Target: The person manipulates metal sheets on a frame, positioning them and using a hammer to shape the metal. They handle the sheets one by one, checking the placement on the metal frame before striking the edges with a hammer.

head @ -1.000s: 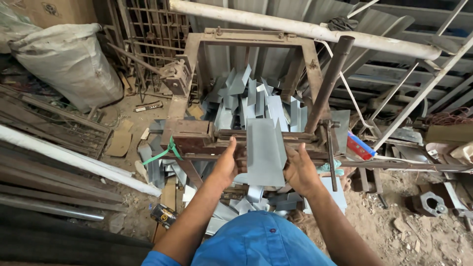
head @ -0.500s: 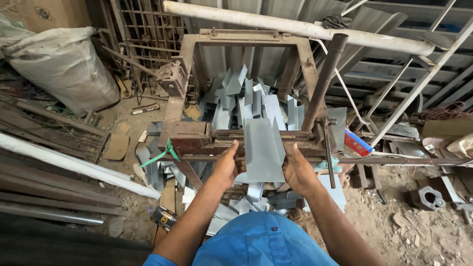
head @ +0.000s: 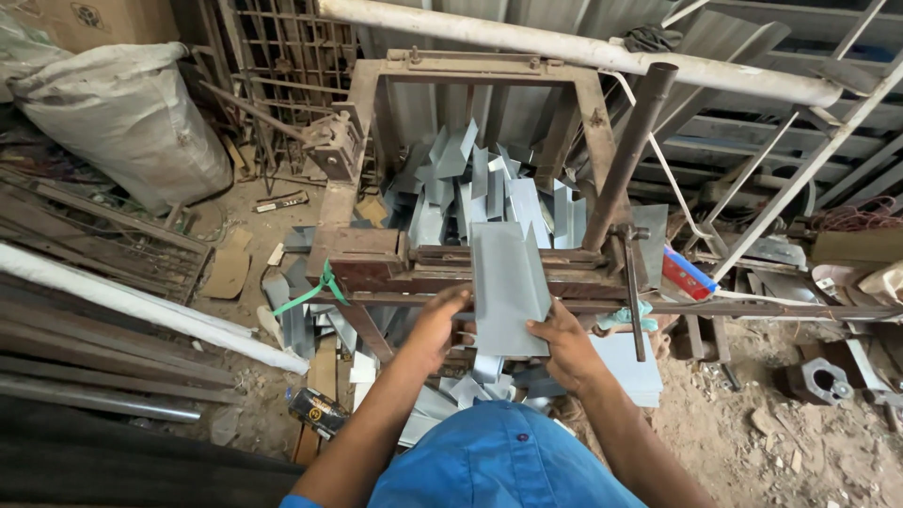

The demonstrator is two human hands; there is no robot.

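Sheet (head: 508, 282), a grey bent strip, now sits further out of the rusty press (head: 470, 169) toward the person, left hand (head: 440, 325) and right hand (head: 562, 346) clamped on its near corners.

The metal sheet (head: 508, 287) lies on the press frame (head: 376, 263), a pile of bent pieces (head: 480, 193) behind it, a sack (head: 127, 118) far left.

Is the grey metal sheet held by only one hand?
No, both the left hand and the right hand grip the grey metal sheet at its near edge.
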